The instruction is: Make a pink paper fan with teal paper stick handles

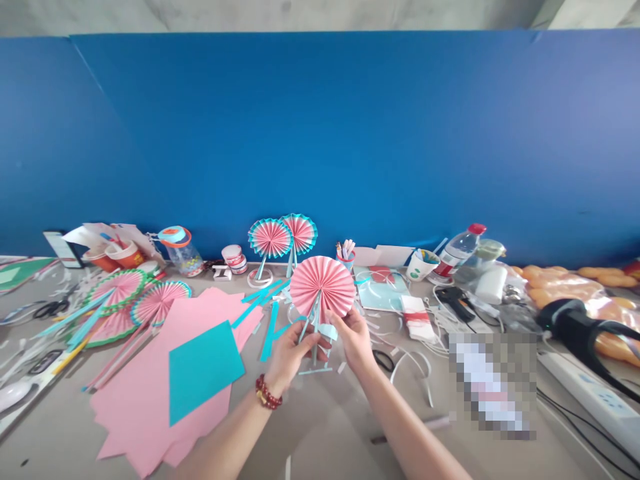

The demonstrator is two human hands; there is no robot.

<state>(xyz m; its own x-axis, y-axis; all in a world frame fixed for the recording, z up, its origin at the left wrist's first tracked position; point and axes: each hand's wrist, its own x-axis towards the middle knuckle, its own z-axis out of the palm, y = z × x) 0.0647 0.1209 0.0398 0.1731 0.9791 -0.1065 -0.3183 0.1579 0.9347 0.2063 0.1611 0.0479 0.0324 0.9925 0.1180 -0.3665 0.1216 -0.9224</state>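
Observation:
A round pleated pink paper fan (pixel 323 283) is held upright over the middle of the table. My left hand (pixel 295 353), with a red bead bracelet at the wrist, closes its fingers round the light blue handle strips below the disc. My right hand (pixel 354 337) grips the fan's lower right edge, thumb in front. Behind it stand two pink fans with blue edges (pixel 271 239). Blue paper strips (pixel 270 331) lie left of my hands. Further left, a teal sheet (pixel 206 370) rests on stacked pink sheets (pixel 133 387).
Finished fans (pixel 161 303), scissors (pixel 51 308) and paper cups (pixel 125 255) crowd the left. At right are a glue gun (pixel 455 303), a bottle (pixel 457 252), a power strip (pixel 593 393), cables and a black device (pixel 575 327). A blue partition (pixel 320 133) closes off the back.

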